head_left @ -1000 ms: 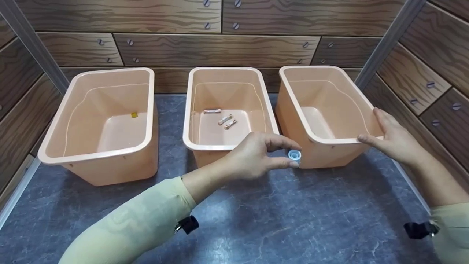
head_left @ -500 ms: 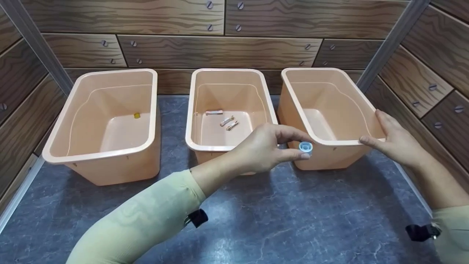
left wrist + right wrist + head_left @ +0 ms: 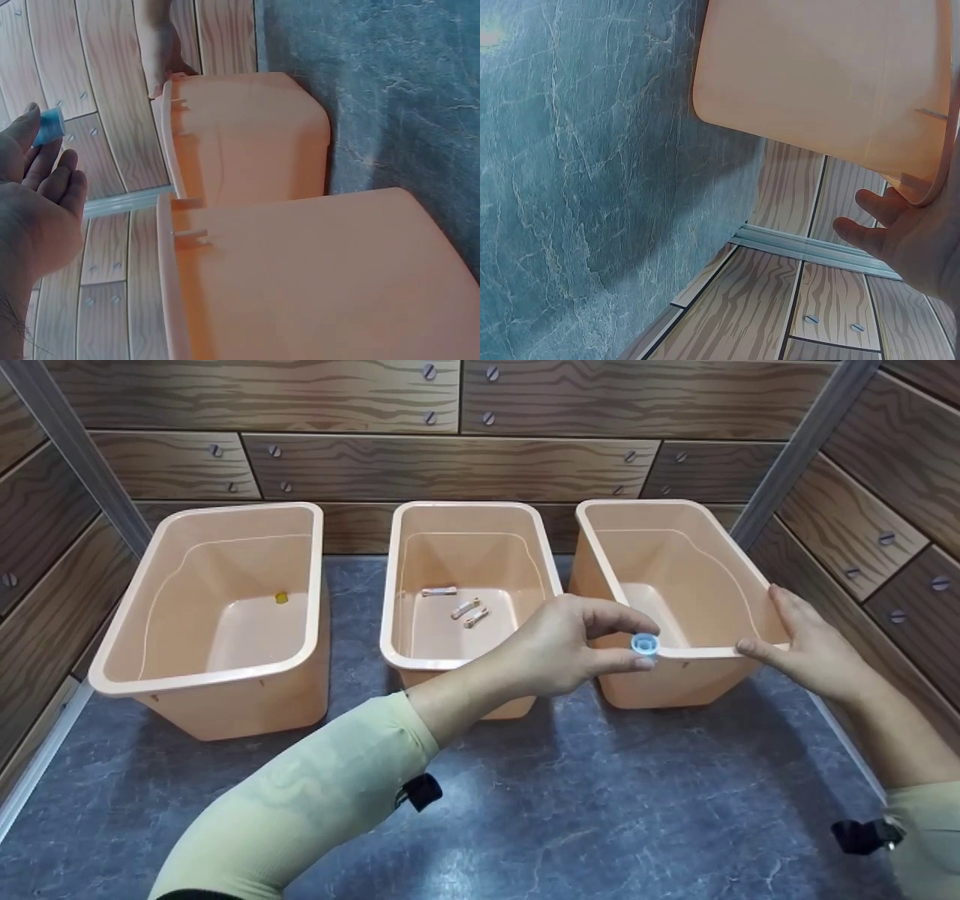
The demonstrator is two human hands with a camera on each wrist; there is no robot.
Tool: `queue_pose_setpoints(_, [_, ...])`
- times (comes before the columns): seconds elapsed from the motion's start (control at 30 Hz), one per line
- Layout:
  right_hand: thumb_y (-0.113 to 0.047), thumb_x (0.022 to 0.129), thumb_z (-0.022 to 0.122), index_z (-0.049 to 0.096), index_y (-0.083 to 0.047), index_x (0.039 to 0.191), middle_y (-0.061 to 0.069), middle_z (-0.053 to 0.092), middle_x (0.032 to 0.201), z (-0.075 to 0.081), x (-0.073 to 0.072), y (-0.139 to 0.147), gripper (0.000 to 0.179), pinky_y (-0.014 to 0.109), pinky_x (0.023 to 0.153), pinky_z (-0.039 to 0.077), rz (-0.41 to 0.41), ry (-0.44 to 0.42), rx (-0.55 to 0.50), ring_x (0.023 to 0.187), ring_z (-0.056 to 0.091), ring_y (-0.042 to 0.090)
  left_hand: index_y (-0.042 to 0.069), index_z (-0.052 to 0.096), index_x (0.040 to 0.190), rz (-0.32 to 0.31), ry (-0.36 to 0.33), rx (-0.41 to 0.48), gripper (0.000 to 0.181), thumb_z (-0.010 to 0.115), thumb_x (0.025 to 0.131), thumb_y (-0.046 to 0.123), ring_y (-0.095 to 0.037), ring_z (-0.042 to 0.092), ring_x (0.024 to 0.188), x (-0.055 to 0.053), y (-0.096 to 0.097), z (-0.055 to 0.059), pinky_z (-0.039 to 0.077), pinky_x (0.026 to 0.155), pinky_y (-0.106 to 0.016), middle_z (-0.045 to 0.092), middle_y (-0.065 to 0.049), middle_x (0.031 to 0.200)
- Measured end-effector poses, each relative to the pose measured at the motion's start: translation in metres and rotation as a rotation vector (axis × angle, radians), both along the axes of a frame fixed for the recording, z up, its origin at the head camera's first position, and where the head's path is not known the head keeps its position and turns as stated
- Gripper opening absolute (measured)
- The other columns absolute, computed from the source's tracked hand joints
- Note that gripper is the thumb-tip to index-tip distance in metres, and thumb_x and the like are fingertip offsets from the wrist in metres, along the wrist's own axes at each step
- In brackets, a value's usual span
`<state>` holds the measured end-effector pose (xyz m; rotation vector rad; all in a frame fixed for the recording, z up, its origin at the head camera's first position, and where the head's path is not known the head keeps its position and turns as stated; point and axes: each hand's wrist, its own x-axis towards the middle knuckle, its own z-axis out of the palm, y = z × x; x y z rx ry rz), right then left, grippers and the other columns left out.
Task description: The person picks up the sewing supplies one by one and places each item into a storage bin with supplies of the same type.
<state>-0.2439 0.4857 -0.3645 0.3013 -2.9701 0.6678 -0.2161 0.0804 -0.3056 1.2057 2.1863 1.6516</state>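
Observation:
A small light-blue bottle cap (image 3: 644, 645) is pinched between thumb and fingertips of my left hand (image 3: 566, 645). In the head view it overlaps the near left corner of the right-hand peach bin (image 3: 675, 679). The left wrist view shows the cap (image 3: 49, 126) from the side, raised beside the bins' rims. My right hand (image 3: 817, 649) grips that bin's near right corner, thumb on the front rim. From the right wrist, fingers (image 3: 866, 232) of that hand show outside the bin wall (image 3: 817, 75); the thumb is hidden there.
A middle bin (image 3: 480, 507) holds three slim silvery pieces (image 3: 465, 608) with copper-coloured ends. The left bin (image 3: 247, 709) contains a small yellow piece (image 3: 281, 598). All stand on a dark marbled surface (image 3: 585, 810), with wood-patterned panels (image 3: 450, 465) behind.
My left hand has moved right and upward with the blue cap, from in front of the right bin's wall to its near rim. My right hand keeps its hold on the corner.

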Motion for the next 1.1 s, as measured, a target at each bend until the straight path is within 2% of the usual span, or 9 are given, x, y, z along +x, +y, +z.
queue_pose_setpoints(0.23, [-0.043,0.103,0.068,0.003,0.010,0.165,0.041,0.007,0.168,0.000,0.000,0.000,0.104,0.080,0.116,0.015,0.002,-0.004,-0.004,0.153,0.011,0.063,0.006,0.079,0.124,0.006,0.003,0.016,0.032,0.084,0.093,0.012,0.006,0.065,0.112,-0.007,0.007,0.009,0.050,0.098,-0.015,0.078,0.001,0.121])
queue_pose_setpoints(0.43, [-0.042,0.102,0.069,0.005,0.012,0.164,0.043,0.009,0.166,0.000,0.000,0.000,0.105,0.080,0.117,0.015,0.010,0.015,-0.010,0.152,0.011,0.063,0.008,0.079,0.125,0.022,0.009,0.017,0.033,0.084,0.094,0.017,0.005,0.066,0.111,-0.017,0.014,0.014,0.052,0.097,-0.016,0.078,0.004,0.120])
queue_pose_setpoints(0.53, [-0.041,0.102,0.070,0.006,0.014,0.163,0.045,0.011,0.165,-0.001,-0.001,-0.001,0.104,0.078,0.118,0.015,0.008,0.025,-0.006,0.152,0.012,0.063,0.007,0.078,0.125,0.021,0.013,0.032,0.032,0.083,0.095,0.017,0.004,0.067,0.109,-0.024,0.019,0.015,0.052,0.096,-0.017,0.078,0.005,0.117])
queue_pose_setpoints(0.77, [-0.039,0.102,0.069,0.007,0.014,0.163,0.045,0.011,0.165,0.000,-0.002,-0.001,0.102,0.076,0.120,0.014,0.005,0.023,-0.004,0.153,0.012,0.062,0.005,0.077,0.126,0.029,-0.046,0.072,0.032,0.082,0.096,0.015,0.001,0.070,0.103,-0.041,0.037,0.017,0.054,0.092,-0.016,0.078,0.004,0.113])
queue_pose_setpoints(0.97, [-0.039,0.102,0.070,0.008,0.013,0.164,0.045,0.013,0.164,-0.002,0.000,0.000,0.102,0.078,0.118,0.017,0.003,0.026,-0.005,0.150,0.016,0.065,0.008,0.077,0.128,0.074,-0.039,0.025,0.034,0.082,0.096,0.019,0.002,0.068,0.110,-0.055,0.051,0.019,0.052,0.093,-0.014,0.077,0.005,0.120])
queue_pose_setpoints(1.1, [-0.039,0.101,0.071,0.009,0.013,0.164,0.045,0.015,0.163,-0.001,-0.001,0.001,0.102,0.079,0.116,0.020,0.008,0.039,-0.002,0.148,0.019,0.066,0.010,0.078,0.125,0.100,-0.021,0.019,0.030,0.082,0.096,0.020,0.003,0.068,0.108,-0.064,0.060,0.023,0.051,0.092,-0.013,0.077,0.007,0.117])
